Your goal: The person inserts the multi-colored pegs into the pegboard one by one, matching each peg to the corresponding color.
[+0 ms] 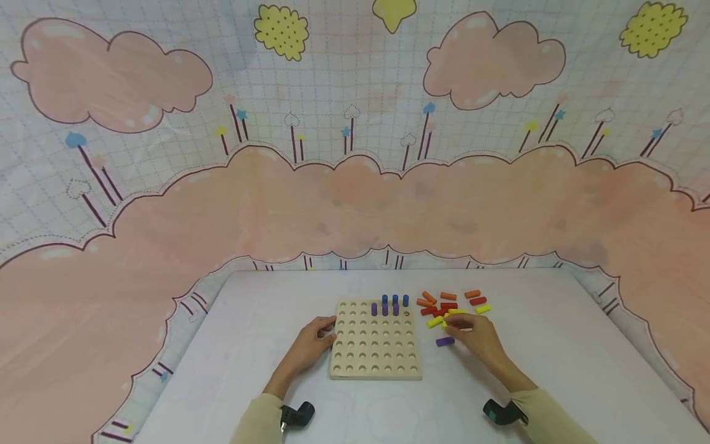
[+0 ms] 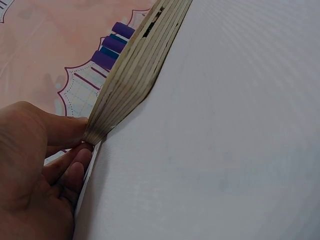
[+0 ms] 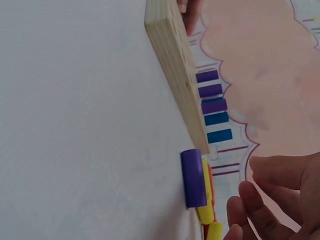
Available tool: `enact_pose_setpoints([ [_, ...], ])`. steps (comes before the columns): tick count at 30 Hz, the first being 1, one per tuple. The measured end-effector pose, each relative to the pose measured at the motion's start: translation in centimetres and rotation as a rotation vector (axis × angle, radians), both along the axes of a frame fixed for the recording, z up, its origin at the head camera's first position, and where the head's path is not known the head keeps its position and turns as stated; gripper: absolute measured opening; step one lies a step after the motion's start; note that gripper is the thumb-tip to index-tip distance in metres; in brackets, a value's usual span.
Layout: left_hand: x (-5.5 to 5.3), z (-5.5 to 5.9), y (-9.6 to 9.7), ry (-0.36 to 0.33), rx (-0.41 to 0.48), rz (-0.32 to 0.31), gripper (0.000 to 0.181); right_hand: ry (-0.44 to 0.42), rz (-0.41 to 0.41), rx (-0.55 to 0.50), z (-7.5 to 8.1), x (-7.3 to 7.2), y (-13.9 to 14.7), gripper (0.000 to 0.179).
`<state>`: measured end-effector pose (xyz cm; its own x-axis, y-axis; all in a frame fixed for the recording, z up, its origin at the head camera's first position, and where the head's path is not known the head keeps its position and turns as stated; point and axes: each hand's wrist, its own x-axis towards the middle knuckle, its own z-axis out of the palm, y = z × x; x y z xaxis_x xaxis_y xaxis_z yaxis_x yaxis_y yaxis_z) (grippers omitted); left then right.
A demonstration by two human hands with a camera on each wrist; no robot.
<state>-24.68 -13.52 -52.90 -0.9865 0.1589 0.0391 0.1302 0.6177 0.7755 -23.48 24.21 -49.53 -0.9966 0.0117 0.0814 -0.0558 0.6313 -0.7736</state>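
A square wooden pegboard (image 1: 375, 373) lies on the table, with blue pegs (image 1: 405, 300) upright in its back row and purple pegs (image 1: 374, 309) in the row in front. My left hand (image 1: 313, 339) grips the board's left edge; thumb and fingertips meet the layered wood in the left wrist view. My right hand (image 1: 478, 336) hovers at the loose yellow pegs (image 1: 435, 322), right of the board. In the right wrist view its thumb and fingers (image 3: 277, 172) stand apart, with no peg between them. Just below those fingers lies a loose purple peg (image 1: 445, 341).
Loose red pegs (image 1: 477, 301) and orange pegs (image 1: 473, 294) lie scattered behind the yellow ones. The white table (image 1: 266, 290) runs back to a cloth (image 1: 355, 209) printed with clouds. Black wrist cameras (image 1: 297, 414) sit on both wrists.
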Motion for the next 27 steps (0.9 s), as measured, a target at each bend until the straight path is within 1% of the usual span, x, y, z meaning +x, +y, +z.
enact_pose_setpoints([
  [2, 0.0, 0.0, 0.0, 0.002, -0.003, -0.002, 0.044, -0.008, 0.016, 0.008, -0.2, 0.1, 0.3, 0.021],
  [11, -0.1, 0.1, 0.0, 0.008, -0.001, -0.005, 0.044, -0.106, 0.052, 0.036, -1.2, 0.2, 1.5, 0.022],
  [14, -0.1, 0.2, 0.1, 0.002, 0.01, 0.003, 0.044, -0.116, 0.062, 0.045, -1.3, 0.1, 1.6, 0.023],
  [19, 0.0, 0.2, 0.1, 0.011, 0.006, -0.004, 0.044, -0.143, 0.057, 0.075, -1.4, -0.1, 1.5, 0.025],
  [21, 0.0, 0.2, 0.1, 0.019, -0.002, -0.009, 0.044, -0.154, 0.054, 0.093, -1.5, -0.2, 1.5, 0.024],
  [27, 0.0, 0.2, 0.2, 0.009, 0.011, 0.002, 0.044, -0.167, 0.052, 0.102, -1.9, -0.3, 1.5, 0.018],
])
